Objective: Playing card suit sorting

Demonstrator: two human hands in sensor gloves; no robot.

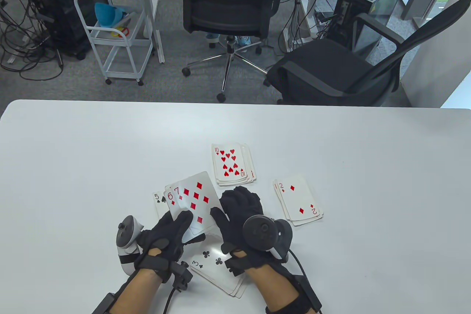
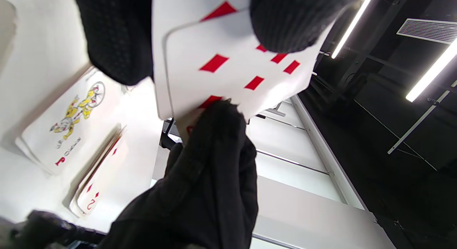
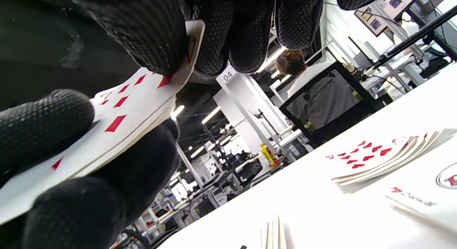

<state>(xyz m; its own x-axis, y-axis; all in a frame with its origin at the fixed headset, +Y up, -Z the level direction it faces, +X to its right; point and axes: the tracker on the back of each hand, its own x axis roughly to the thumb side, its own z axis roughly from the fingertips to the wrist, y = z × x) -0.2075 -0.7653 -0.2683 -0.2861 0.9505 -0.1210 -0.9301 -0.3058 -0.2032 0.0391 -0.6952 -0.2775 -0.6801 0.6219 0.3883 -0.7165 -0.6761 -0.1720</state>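
Observation:
My left hand (image 1: 176, 227) holds a fan of cards above the table, the seven of diamonds (image 1: 193, 200) on top and a six under it. My right hand (image 1: 230, 207) pinches the right edge of the seven. In the right wrist view its fingers (image 3: 246, 31) lie on the card's corner (image 3: 142, 95). On the white table (image 1: 92, 152) lie a hearts pile topped by the ten (image 1: 230, 165), a diamonds pile topped by the two (image 1: 298, 203) and a clubs pile topped by the three (image 1: 217, 270). A five of spades (image 1: 159, 201) is half hidden behind the fan. A joker pile (image 2: 68, 124) shows in the left wrist view.
Two black office chairs (image 1: 228, 8) and a white cart (image 1: 117, 30) stand beyond the table's far edge. The piles sit close together around my hands near the front middle.

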